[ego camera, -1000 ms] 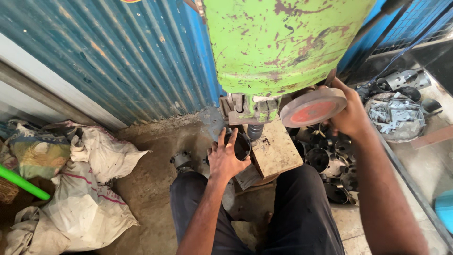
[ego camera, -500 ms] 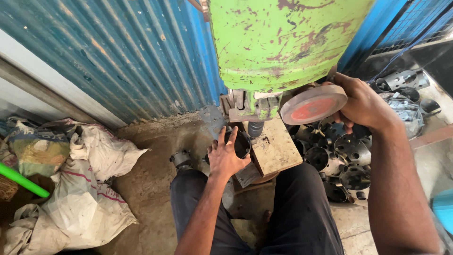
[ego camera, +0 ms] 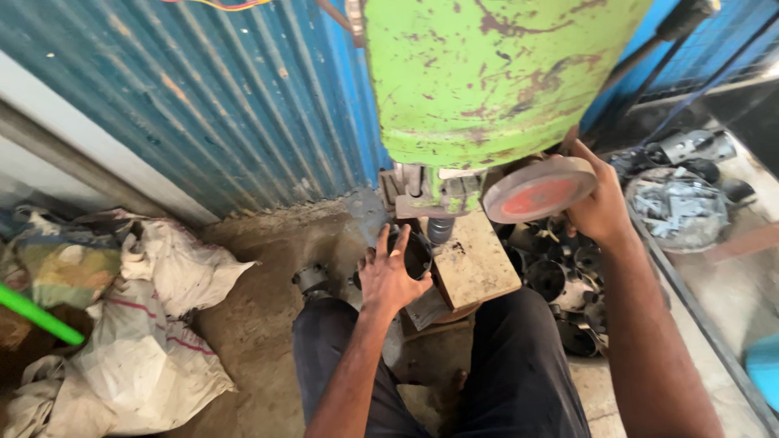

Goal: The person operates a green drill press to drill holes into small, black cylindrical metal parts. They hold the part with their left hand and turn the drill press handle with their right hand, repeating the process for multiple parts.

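A worn green press machine fills the top middle of the head view. My right hand grips its round wheel, which has a red face. Below the machine's ram, my left hand holds a dark cup-shaped metal part against the left side of the flat metal base block. Its fingers spread around the part. My knees in dark trousers sit on either side below the block.
A pile of dark metal cups lies right of the block. A basket of metal scraps sits farther right. White sacks and a green rod lie on the left. A blue corrugated wall stands behind.
My right hand has shifted around the wheel, from its right edge to gripping it from behind and above. The left hand stays on the dark part.
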